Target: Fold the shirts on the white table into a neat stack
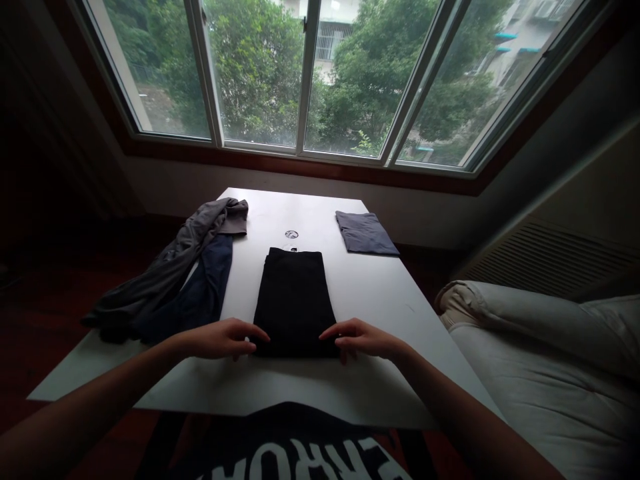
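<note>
A black folded garment [295, 293] lies flat on the white table in front of me, its neat rectangle narrowing toward the window. At its near left corner is my left hand [223, 339], index finger stretched over the cloth and thumb apart from it near the side edge. My right hand [367, 339] mirrors this at the near right corner, with its index fingertip on the fabric and the thumb a little apart. The other fingers of both hands curl below and are partly hidden. No cloth shows clearly pinched between the fingers.
Rumpled grey clothing [185, 243] and dark blue clothing [207, 287] hang over the white table's [300, 393] left edge. A folded grey-blue garment [367, 233] lies at the far right. A pale padded seat [530, 347] stands on the right, with a window [300, 153] beyond the table.
</note>
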`<state>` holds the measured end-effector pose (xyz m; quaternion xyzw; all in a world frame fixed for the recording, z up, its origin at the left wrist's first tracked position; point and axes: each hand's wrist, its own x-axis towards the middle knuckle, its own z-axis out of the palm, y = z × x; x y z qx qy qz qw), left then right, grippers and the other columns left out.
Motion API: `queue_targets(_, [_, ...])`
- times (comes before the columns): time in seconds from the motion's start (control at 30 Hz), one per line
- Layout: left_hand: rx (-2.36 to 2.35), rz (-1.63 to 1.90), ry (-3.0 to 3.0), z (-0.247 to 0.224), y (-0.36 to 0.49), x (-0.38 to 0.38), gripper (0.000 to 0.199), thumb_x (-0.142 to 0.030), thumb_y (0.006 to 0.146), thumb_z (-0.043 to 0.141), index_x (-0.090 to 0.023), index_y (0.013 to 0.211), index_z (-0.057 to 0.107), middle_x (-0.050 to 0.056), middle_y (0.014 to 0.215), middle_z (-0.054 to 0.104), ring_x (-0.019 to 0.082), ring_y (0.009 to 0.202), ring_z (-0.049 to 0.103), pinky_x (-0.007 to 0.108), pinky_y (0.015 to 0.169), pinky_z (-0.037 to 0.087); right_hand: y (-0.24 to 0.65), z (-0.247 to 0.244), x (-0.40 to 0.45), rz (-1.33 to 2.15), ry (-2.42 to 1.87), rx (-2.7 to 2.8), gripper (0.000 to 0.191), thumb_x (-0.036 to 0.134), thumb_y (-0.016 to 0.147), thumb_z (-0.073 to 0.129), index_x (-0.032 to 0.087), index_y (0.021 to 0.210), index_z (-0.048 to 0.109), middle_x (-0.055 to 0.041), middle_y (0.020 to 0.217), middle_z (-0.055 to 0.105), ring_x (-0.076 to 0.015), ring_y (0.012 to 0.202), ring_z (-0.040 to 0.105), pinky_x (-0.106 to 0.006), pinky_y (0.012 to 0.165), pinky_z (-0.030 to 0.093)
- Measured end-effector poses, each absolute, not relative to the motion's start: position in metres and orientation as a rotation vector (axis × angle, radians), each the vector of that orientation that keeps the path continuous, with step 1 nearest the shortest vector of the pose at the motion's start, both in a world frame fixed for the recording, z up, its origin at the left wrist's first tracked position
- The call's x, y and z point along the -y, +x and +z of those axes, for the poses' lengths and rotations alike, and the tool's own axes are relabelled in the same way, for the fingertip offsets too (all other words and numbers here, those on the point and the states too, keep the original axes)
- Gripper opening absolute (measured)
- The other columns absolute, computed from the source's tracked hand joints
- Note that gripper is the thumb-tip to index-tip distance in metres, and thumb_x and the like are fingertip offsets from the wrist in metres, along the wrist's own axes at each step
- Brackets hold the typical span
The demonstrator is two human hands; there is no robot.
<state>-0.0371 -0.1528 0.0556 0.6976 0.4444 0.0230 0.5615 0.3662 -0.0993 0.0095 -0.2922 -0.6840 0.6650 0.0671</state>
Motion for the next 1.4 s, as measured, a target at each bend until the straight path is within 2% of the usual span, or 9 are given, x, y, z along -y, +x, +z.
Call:
queue_targets(0.2, [-1.103,0.052,1.691,0.054,-0.042,0.156,0.048,-0.051,0.095,0.06,-0.026,0.135,0.069,0.007,0.12,0.072,0.022,0.1,0.067,0.029,0.084,0.051,0.382,0.012,0.103,2.254,-0.821,2.002,0.057,0.05,0.096,0.069,0.016,0.141,0.063,-0.0049,0.084,0.073,-0.0152,0.072,0.071,-0.022,0.061,0.052])
queue_targets(0.37, [-1.141,-0.005,1.751,0.057,-0.042,0.161,0.044,-0.05,0.098,0.057,-0.025,0.131,0.071,0.004,0.099,0.075,0.022,0.089,0.069,0.028,0.077,0.049,0.389,0.02,0.105,2.248,-0.891,2.083,0.051,0.051,0.096,0.068,0.015,0.132,0.068,-0.0028,0.081,0.071,-0.0143,0.069,0.068,-0.025,0.065,0.054])
queue_targets(0.6, [-1.319,0.319,2.324,0.058,-0.008,0.155,0.026,-0.038,0.102,0.052,-0.021,0.095,0.071,0.005,0.096,0.069,0.021,0.089,0.063,0.03,0.078,0.048,0.345,0.027,0.112,1.337,-1.118,2.25,0.04,0.052,0.103,0.055,0.017,0.087,0.066,-0.0011,0.076,0.063,-0.0137,0.066,0.059,-0.027,0.064,0.051])
queue_targets(0.7, [-1.208,0.406,2.578,0.037,0.009,0.141,0.03,-0.041,0.102,0.055,-0.024,0.123,0.069,0.009,0.129,0.065,0.028,0.121,0.058,0.041,0.103,0.046,0.31,0.019,0.123,0.737,-1.074,2.354,0.026,0.041,0.104,0.054,0.021,0.107,0.071,-0.0092,0.111,0.07,-0.0223,0.101,0.066,-0.037,0.09,0.055])
queue_targets(0.8, [-1.004,0.375,2.747,0.007,0.016,0.127,0.063,-0.052,0.099,0.058,-0.025,0.155,0.046,0.012,0.162,0.042,0.033,0.149,0.036,0.052,0.123,0.028,0.288,0.002,0.134,0.382,-1.055,2.561,0.053,0.038,0.101,0.059,0.021,0.15,0.052,-0.0149,0.157,0.047,-0.0313,0.147,0.041,-0.052,0.121,0.036])
queue_targets(1.03, [-0.902,0.256,2.788,-0.022,-0.002,0.146,0.091,-0.056,0.098,0.058,-0.026,0.169,0.011,0.011,0.174,0.014,0.034,0.16,0.016,0.058,0.129,0.007,0.308,-0.011,0.149,0.387,-1.003,2.839,0.082,0.053,0.101,0.056,0.02,0.168,0.02,-0.0138,0.173,0.008,-0.0319,0.161,0.007,-0.054,0.131,0.014])
queue_targets(1.13, [-0.785,0.227,2.742,-0.013,-0.012,0.161,0.094,-0.055,0.093,0.065,-0.028,0.169,0.016,0.011,0.174,0.015,0.036,0.159,0.018,0.058,0.129,0.007,0.326,-0.008,0.155,0.459,-0.882,2.83,0.089,0.051,0.091,0.07,0.02,0.165,0.031,-0.0153,0.173,0.013,-0.0354,0.16,0.011,-0.057,0.129,0.019])
queue_targets(1.27, [-0.795,0.271,2.614,0.004,-0.028,0.164,0.064,-0.024,0.085,0.068,-0.026,0.147,0.051,0.008,0.168,0.035,0.032,0.155,0.031,0.053,0.13,0.017,0.345,-0.018,0.155,0.429,-0.851,2.602,0.048,0.015,0.087,0.064,0.019,0.135,0.062,-0.0138,0.161,0.045,-0.0296,0.151,0.04,-0.052,0.122,0.039])
queue_targets(1.4, [-0.846,0.316,2.543,0.011,-0.04,0.16,0.056,-0.009,0.07,0.066,-0.024,0.123,0.06,0.009,0.164,0.041,0.033,0.153,0.034,0.051,0.128,0.026,0.354,-0.025,0.154,0.345,-0.8,2.57,0.047,0.005,0.083,0.061,0.02,0.127,0.065,-0.0126,0.152,0.055,-0.029,0.147,0.046,-0.049,0.114,0.05])
